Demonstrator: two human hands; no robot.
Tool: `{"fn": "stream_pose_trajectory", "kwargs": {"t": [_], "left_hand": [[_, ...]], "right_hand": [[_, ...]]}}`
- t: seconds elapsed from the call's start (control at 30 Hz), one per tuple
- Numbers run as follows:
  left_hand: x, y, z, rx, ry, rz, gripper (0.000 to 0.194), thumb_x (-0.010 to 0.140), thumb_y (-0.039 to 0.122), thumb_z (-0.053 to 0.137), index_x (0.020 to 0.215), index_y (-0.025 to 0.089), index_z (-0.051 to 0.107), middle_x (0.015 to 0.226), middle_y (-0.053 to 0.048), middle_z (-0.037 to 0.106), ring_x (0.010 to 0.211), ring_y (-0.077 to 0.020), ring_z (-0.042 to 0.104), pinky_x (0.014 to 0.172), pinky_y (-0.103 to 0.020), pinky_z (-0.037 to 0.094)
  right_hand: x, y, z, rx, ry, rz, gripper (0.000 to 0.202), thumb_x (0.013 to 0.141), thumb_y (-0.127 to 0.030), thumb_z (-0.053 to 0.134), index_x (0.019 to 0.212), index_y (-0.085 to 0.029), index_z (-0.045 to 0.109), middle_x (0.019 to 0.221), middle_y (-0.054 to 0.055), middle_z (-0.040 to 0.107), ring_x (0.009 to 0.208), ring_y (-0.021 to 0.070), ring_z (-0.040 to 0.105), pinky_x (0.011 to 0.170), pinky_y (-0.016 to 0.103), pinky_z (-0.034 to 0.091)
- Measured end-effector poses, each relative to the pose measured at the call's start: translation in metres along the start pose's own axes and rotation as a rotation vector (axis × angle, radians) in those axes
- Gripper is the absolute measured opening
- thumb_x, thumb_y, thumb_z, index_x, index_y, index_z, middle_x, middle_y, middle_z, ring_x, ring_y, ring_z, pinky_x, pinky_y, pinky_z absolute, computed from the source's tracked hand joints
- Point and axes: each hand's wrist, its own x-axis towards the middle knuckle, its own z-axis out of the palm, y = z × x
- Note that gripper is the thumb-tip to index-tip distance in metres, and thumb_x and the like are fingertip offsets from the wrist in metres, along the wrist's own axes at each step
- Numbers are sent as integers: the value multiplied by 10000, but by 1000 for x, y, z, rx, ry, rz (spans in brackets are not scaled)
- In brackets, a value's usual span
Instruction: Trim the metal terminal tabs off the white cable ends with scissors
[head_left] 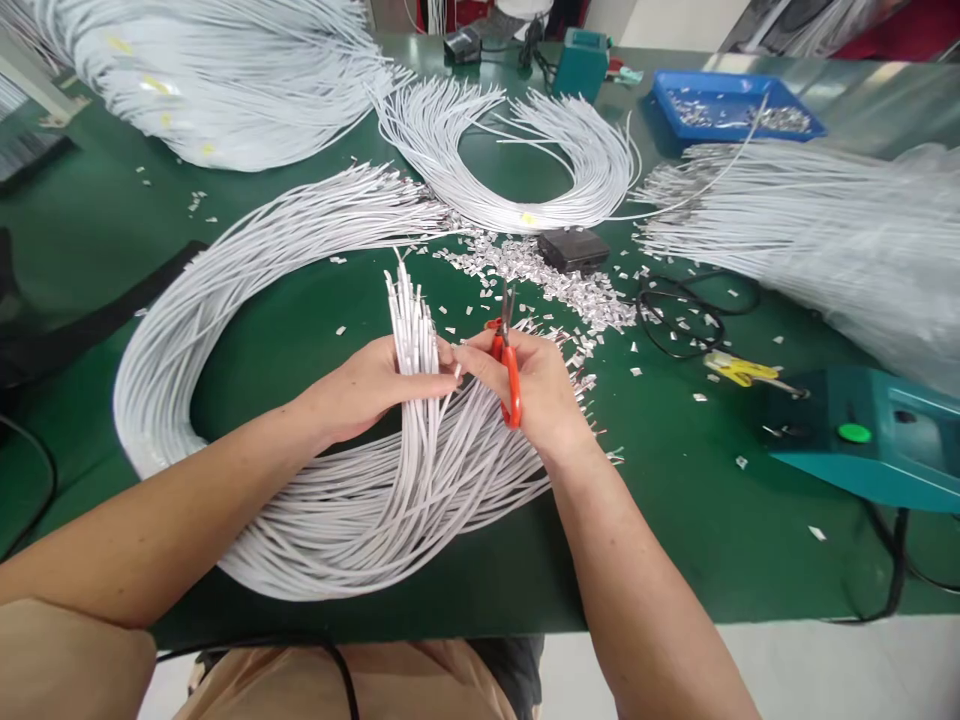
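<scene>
My left hand (375,388) is wrapped round an upright bunch of white cables (412,335), its thumb across the front. The cable tips stick up above the fingers. My right hand (529,375) has orange-handled scissors (511,385) tucked in it, blades pointing up and away. Its thumb and forefinger pinch the end of one white cable (458,371) beside the left thumb. The bunch rises from a large coil of white cables (330,530) on the green table, which lies under both hands.
Scraps of white clippings (540,270) lie around a black block (574,250). Beyond are another cable coil (480,185), a cable heap (217,90) and a blue tray (739,125). At right sit yellow pliers (742,370), a teal machine (870,430) and a bagged cable bundle (810,220).
</scene>
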Motion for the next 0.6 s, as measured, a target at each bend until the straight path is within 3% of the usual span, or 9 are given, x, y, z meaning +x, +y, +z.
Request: {"fn": "stream_pose_trajectory", "kwargs": {"t": [0.13, 0.27, 0.43, 0.6], "left_hand": [[0, -1, -7, -59, -49, -42, 281, 682, 236, 774, 946, 189, 689, 816, -11, 636, 756, -164, 612, 734, -315, 469], [0, -2, -6, -84, -18, -36, 342, 654, 204, 805, 969, 193, 673, 780, 0, 654, 734, -150, 620, 729, -298, 462], [-1, 1, 3, -74, -11, -16, 237, 639, 214, 813, 792, 173, 636, 742, -6, 658, 704, -149, 603, 676, -282, 447], [0, 0, 3, -69, -41, -25, 210, 657, 232, 793, 804, 170, 656, 715, -13, 642, 687, -149, 575, 666, -283, 437]], "right_hand": [[1, 6, -6, -232, 166, 60, 195, 687, -355, 726, 669, -167, 678, 611, -19, 579, 551, 112, 460, 553, 272, 367], [-1, 3, 0, -294, 350, -151, 88, 743, -274, 661, 730, -193, 694, 758, 6, 644, 688, 139, 535, 685, 293, 432], [-3, -6, 7, -106, 204, -94, 119, 761, -288, 651, 715, -191, 703, 749, 1, 656, 707, 136, 564, 723, 291, 449], [-3, -5, 6, -17, 123, -7, 119, 769, -259, 649, 735, -183, 734, 754, -4, 666, 695, 118, 559, 702, 268, 442]]}}
